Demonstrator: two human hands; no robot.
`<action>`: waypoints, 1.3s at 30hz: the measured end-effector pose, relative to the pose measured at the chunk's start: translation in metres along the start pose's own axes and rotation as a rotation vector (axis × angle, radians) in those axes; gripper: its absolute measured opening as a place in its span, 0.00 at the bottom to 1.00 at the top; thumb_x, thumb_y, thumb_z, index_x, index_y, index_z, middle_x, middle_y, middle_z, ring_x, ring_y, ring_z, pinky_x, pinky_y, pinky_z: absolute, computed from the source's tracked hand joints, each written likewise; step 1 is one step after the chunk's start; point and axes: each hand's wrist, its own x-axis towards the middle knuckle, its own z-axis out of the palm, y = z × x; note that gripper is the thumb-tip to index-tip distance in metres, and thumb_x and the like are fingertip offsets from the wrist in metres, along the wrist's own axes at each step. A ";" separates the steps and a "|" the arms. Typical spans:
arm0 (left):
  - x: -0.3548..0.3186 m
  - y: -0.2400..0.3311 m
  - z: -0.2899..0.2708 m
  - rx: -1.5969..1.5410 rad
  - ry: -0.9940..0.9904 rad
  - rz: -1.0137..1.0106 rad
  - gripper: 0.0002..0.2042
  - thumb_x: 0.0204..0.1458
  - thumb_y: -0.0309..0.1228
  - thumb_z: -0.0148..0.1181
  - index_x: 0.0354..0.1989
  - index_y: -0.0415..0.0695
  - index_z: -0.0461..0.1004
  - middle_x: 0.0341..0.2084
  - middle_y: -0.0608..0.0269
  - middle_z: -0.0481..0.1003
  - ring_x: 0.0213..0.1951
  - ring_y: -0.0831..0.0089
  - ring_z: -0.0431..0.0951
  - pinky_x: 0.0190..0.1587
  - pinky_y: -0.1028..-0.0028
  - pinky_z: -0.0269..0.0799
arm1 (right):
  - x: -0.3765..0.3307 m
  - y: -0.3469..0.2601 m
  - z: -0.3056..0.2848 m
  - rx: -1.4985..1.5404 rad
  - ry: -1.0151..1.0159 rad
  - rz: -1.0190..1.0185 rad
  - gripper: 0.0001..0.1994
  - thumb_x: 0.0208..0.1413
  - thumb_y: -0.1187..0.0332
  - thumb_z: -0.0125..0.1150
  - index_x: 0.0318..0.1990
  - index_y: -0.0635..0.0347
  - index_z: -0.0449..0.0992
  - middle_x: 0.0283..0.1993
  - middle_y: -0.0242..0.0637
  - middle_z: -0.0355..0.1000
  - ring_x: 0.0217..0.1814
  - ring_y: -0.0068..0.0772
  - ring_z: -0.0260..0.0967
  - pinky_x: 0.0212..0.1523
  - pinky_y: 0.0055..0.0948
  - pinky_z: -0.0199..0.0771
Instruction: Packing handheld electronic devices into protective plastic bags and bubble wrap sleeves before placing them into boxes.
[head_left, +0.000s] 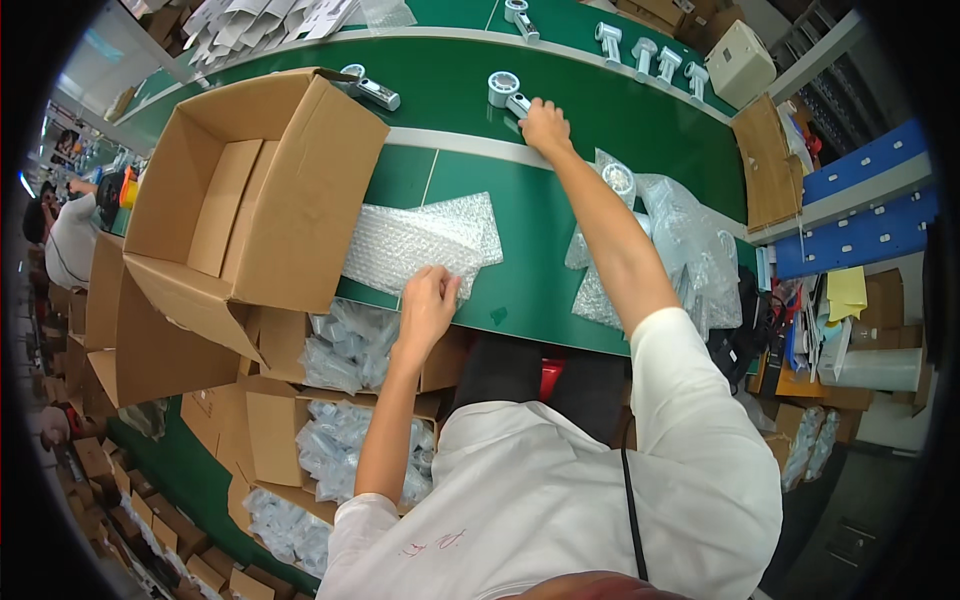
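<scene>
My right hand (547,128) reaches across the bench, its fingers closed round the handle end of a silver-white handheld device with a round, ringed head (503,89), much like a small handheld fan. My left hand (430,300) pinches the near edge of a bubble wrap bag (410,240), which lies flat on the green bench (520,290). Under my right forearm, another round-headed device (618,180) lies among bubble wrap and clear plastic bags (690,240). A similar device (378,94) lies beyond the carton, partly hidden by it.
A large open cardboard carton (270,190) stands at the left. Along the far shelf are several more devices (643,55) and a cream box (740,62). Below the bench, cartons hold plastic-wrapped items (350,450). Another person (72,240) is at the far left.
</scene>
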 end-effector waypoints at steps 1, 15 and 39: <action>0.001 0.001 0.003 0.014 0.015 0.012 0.06 0.48 0.20 0.64 0.26 0.38 0.72 0.21 0.59 0.69 0.23 0.66 0.65 0.29 0.68 0.66 | -0.001 0.004 -0.002 0.110 -0.070 0.094 0.24 0.58 0.59 0.65 0.57 0.62 0.68 0.48 0.47 0.73 0.49 0.48 0.75 0.48 0.46 0.77; -0.001 0.002 -0.009 -0.055 -0.085 -0.059 0.08 0.51 0.24 0.64 0.25 0.36 0.71 0.19 0.59 0.70 0.21 0.66 0.66 0.28 0.68 0.66 | -0.294 0.014 -0.177 0.921 0.068 -0.353 0.23 0.50 0.79 0.65 0.56 0.62 0.74 0.49 0.38 0.76 0.42 0.30 0.72 0.41 0.26 0.74; -0.024 0.064 0.040 0.027 -0.219 0.092 0.08 0.55 0.30 0.58 0.31 0.36 0.76 0.28 0.55 0.77 0.25 0.57 0.73 0.31 0.62 0.68 | -0.385 0.073 -0.137 0.945 -0.139 -0.252 0.21 0.52 0.76 0.69 0.55 0.61 0.76 0.48 0.38 0.77 0.35 0.29 0.72 0.37 0.26 0.73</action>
